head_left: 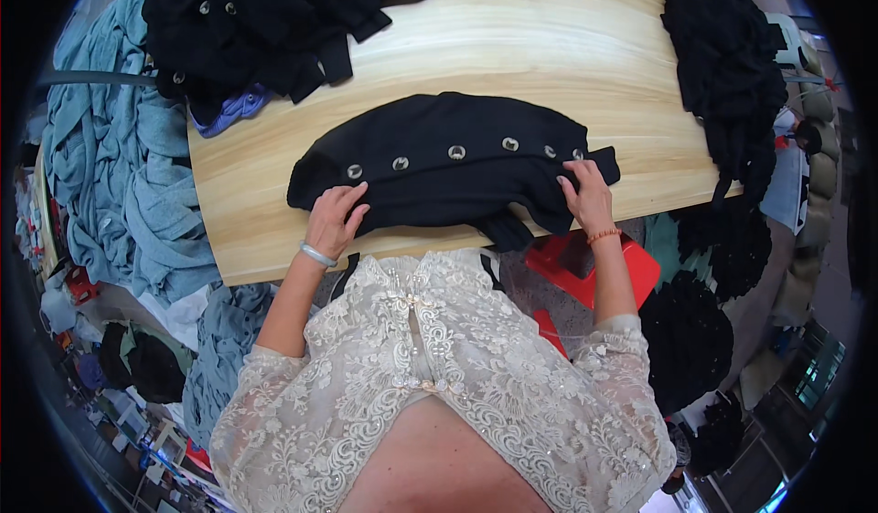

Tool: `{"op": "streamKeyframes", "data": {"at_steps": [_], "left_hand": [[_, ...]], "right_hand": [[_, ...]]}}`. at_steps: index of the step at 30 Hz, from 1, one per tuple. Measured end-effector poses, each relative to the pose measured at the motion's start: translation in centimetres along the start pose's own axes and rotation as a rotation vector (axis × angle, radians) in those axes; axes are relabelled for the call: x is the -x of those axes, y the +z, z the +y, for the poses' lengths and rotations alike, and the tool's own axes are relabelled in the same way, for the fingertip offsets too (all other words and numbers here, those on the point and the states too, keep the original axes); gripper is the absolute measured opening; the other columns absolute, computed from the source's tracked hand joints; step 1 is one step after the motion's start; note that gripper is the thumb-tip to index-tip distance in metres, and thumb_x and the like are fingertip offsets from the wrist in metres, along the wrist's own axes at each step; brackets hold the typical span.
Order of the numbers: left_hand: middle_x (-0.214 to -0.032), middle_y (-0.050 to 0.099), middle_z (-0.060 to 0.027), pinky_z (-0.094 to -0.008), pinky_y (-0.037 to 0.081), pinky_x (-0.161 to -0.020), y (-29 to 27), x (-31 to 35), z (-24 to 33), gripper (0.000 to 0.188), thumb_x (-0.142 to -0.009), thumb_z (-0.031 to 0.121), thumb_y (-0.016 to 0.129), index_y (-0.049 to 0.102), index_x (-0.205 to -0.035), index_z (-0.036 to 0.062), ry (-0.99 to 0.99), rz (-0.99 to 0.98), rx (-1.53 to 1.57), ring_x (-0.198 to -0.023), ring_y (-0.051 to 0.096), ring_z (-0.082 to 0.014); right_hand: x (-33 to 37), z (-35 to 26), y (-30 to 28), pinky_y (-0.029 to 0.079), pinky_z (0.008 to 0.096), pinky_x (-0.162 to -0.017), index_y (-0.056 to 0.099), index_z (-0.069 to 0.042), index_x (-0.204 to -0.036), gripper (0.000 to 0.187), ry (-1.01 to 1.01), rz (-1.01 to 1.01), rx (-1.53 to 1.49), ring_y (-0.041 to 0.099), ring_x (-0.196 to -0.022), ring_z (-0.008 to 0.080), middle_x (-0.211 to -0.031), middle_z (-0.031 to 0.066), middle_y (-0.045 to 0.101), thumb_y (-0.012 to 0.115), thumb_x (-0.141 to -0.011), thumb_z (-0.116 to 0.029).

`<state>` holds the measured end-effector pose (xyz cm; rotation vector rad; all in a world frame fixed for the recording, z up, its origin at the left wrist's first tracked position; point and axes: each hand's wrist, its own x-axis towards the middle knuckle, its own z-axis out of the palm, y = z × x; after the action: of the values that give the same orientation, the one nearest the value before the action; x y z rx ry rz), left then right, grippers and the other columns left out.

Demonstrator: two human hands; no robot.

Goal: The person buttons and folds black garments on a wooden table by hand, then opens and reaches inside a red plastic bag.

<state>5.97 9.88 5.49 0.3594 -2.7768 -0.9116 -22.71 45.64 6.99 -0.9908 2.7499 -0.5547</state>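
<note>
A dark navy knitted cardigan (439, 170) lies folded on the wooden table in front of me, with a row of round metallic buttons running across it. My left hand (337, 220) rests on the cardigan's near left part, below the leftmost button, thumb apart from the fingers. At the right end, my right hand (588, 195) touches the fabric beside the last button, its fingers bent and slightly apart. Neither hand visibly clasps the cloth. One sleeve end hangs toward the table's near edge between my hands.
More dark garments (265, 19) are heaped at the table's far left, with another dark pile (722, 56) over its right edge. Blue-grey fabric (119, 147) is piled left of the table (512, 51). A red plastic object (640, 271) sits below the near edge, by my right forearm.
</note>
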Motion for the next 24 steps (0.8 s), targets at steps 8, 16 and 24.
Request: {"op": "streamKeyframes", "data": {"at_steps": [8,16,24], "left_hand": [[-0.08,0.059,-0.0068,-0.032,0.047,-0.069,-0.3,3.5,-2.2,0.034,-0.075,0.01,0.074,0.061,-0.106,0.0049,-0.17,-0.259,0.253,-0.073,0.058,-0.0202],[-0.079,0.053,0.0057,-0.0176,0.042,-0.066,-1.7,1.1,-3.3,0.016,-0.085,0.003,0.066,0.056,-0.096,0.0064,-0.555,-0.218,0.873,-0.073,0.048,-0.0014],[-0.07,0.06,-0.0036,-0.026,0.049,-0.062,1.3,-0.3,-3.6,0.017,-0.08,0.01,0.071,0.059,-0.09,0.004,-0.483,-0.065,0.502,-0.062,0.057,-0.0101]], "right_hand": [[5.1,-3.4,2.9,0.041,0.0389,-0.088,0.058,-0.01,-0.111,0.044,-0.059,0.067,0.119,0.054,-0.101,0.0279,-0.105,0.0088,0.058,0.075,-0.072,-0.022],[0.7,0.5,-4.1,0.047,0.0382,-0.06,0.067,-0.006,-0.096,0.02,0.284,-0.178,-0.438,0.061,-0.069,0.0291,-0.075,0.0126,0.062,0.055,-0.08,-0.004],[-4.6,-13.6,-9.9,0.049,0.0294,-0.068,0.063,-0.006,-0.118,0.035,0.077,-0.186,-0.873,0.059,-0.068,0.0162,-0.087,0.0087,0.064,0.054,-0.085,-0.001]]}}
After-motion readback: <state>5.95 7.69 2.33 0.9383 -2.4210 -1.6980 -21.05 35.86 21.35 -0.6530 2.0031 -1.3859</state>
